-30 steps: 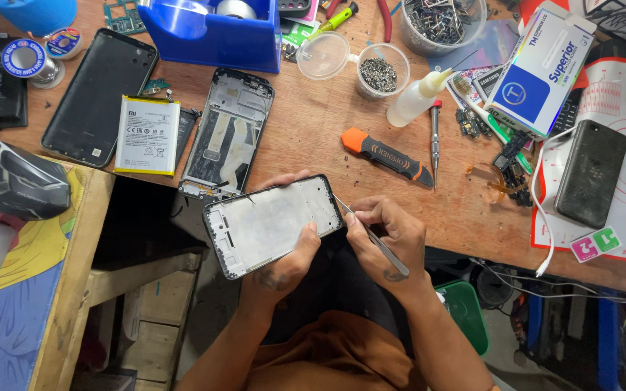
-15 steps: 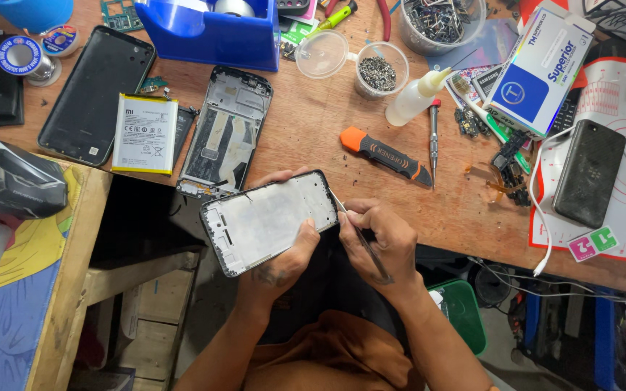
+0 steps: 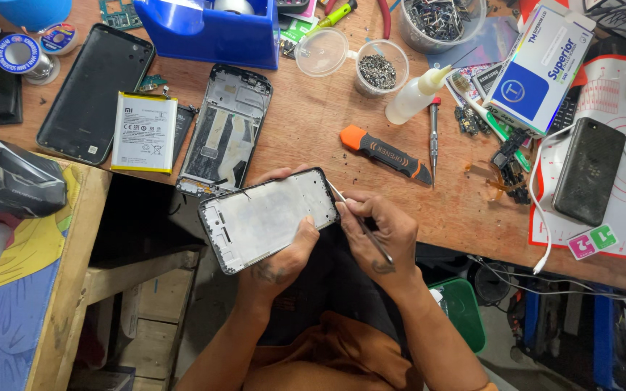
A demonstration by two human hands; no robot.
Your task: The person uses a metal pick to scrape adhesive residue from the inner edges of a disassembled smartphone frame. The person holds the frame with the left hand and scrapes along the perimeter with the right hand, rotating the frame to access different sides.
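A white and blue box (image 3: pixel 541 69) lies at two o'clock on the table (image 3: pixel 313 137), a white-labelled battery (image 3: pixel 144 132) at ten. The left hand (image 3: pixel 284 253) grips the phone frame (image 3: pixel 268 217) at centre; the right hand (image 3: pixel 382 235) pinches a thin tool (image 3: pixel 360 223), its tip at the frame's edge, closer than a second ago.

Bare forearms, small dark tattoos on left hand (image 3: pixel 278 262) and right hand (image 3: pixel 382 235), orange garment below.
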